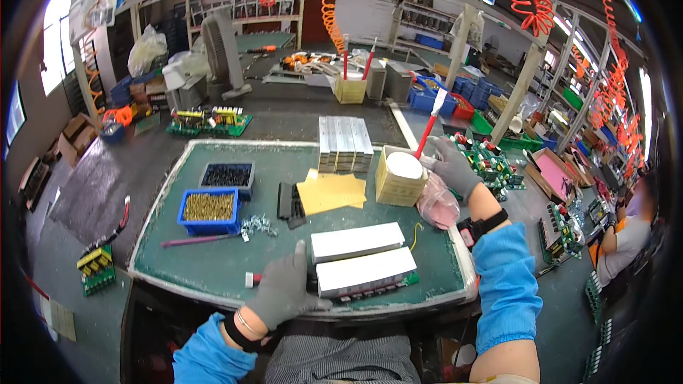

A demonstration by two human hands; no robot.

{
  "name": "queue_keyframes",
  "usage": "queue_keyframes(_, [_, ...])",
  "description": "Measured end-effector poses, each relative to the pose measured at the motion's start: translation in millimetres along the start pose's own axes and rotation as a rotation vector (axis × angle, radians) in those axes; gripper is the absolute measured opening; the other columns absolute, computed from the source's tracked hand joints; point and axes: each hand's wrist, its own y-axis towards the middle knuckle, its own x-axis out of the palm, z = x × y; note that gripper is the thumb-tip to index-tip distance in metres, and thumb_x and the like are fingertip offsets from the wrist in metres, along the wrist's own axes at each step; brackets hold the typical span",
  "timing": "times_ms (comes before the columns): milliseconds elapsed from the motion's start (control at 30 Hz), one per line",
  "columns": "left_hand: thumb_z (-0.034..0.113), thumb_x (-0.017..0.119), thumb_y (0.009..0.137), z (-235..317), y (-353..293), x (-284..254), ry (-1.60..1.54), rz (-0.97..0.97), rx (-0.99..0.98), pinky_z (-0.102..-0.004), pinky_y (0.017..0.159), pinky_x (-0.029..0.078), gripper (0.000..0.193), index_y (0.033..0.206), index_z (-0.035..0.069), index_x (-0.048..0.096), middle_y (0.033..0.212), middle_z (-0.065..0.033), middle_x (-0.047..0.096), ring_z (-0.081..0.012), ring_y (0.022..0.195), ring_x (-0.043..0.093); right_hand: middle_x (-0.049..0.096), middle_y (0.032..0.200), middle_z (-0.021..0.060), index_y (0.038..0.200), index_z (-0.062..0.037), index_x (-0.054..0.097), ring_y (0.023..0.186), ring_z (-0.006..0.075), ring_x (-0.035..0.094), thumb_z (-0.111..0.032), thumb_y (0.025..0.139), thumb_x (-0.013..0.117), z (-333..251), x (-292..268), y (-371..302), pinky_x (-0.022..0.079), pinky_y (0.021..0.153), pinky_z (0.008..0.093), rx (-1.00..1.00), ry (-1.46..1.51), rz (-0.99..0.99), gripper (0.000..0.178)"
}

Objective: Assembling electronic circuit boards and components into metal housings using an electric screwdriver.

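Observation:
My left hand [284, 288], in a grey glove, is open beside the left end of a circuit board assembly. Its thumb and fingers are spread. Two long blocks with smooth white tops, a rear block [357, 242] and a front block [366, 270], lie side by side there. My right hand [455, 167], also gloved, is at the right rim of a wooden box [400, 183]. Its fingers appear closed at the lower end of a slanted red stick with a white upper end [430, 124]. A round white surface [404, 166] fills much of the box's top.
On the green mat [185, 256] lie a blue bin of brass-coloured parts [211, 208], a bin of black parts [228, 176], yellow sheets [331, 192] and stacked metal bars [345, 142]. A pink-filled plastic bag [438, 205] touches the box. Circuit boards [491, 162] stand right; a co-worker [626, 238] sits beyond.

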Motion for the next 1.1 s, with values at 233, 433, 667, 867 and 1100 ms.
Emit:
queue_keyframes(233, [0.054, 0.084, 0.063, -8, 11, 7, -0.055, -0.102, -0.056, -0.0431, 0.076, 0.054, 0.119, 0.142, -0.015, 0.027, 0.093, -0.0259, 0.068, -0.0402, 0.086, 0.068, 0.042, 0.140, 0.0345, 0.142, -0.0082, 0.046, 0.127, 0.0480, 0.047, -0.050, 0.087, 0.065, 26, 45, 51, 0.043, 0.102, 0.0449, 0.156, -0.042, 0.018, 0.072])
queue_keyframes(433, [0.039, 0.088, 0.062, -6, 10, 8, -0.198, -0.040, -0.024, -0.0446, 0.080, 0.053, 0.117, 0.143, -0.014, 0.023, 0.100, -0.0248, 0.068, -0.0423, 0.091, 0.067, 0.060, 0.102, 0.0319, 0.144, -0.0038, 0.040, 0.097, 0.0464, 0.059, -0.027, 0.085, 0.063, 23, 40, 56, 0.048, 0.085, 0.0487, 0.116, -0.296, 0.180, 0.067])
queue_keyframes(667, [0.036, 0.091, 0.057, -9, 26, 1, -0.279, -0.184, -0.004, -0.0444, 0.088, 0.051, 0.120, 0.148, 0.005, 0.020, 0.117, -0.0263, 0.063, -0.0455, 0.108, 0.061, 0.058, 0.103, 0.0211, 0.131, -0.0105, 0.049, 0.088, 0.0383, 0.060, 0.005, 0.077, 0.058, -1, -41, 31, 0.050, 0.075, 0.0433, -0.069, -0.297, 0.691, 0.056])
queue_keyframes(867, [0.032, 0.093, 0.056, -19, 30, 6, -0.446, -0.236, 0.054, -0.0383, 0.098, 0.047, 0.115, 0.146, 0.003, 0.027, 0.125, -0.0210, 0.062, -0.0336, 0.118, 0.060, 0.064, 0.086, 0.0136, 0.114, -0.0100, 0.053, 0.075, 0.0279, 0.066, -0.017, 0.087, 0.070, -26, -53, -17, 0.052, 0.067, 0.0348, -0.161, 0.232, 0.431, 0.033])
queue_keyframes(1100, [0.056, 0.073, 0.078, -35, 19, -9, -1.212, -0.364, -0.196, -0.0274, 0.065, 0.043, 0.073, 0.120, -0.002, 0.058, 0.081, -0.0021, 0.058, -0.0129, 0.070, 0.051, 0.068, 0.082, 0.0093, 0.091, -0.0078, 0.069, 0.074, 0.0206, 0.065, -0.027, 0.094, 0.060, -17, -16, -23, 0.051, 0.069, 0.0323, -0.220, 0.333, 0.323, 0.022])
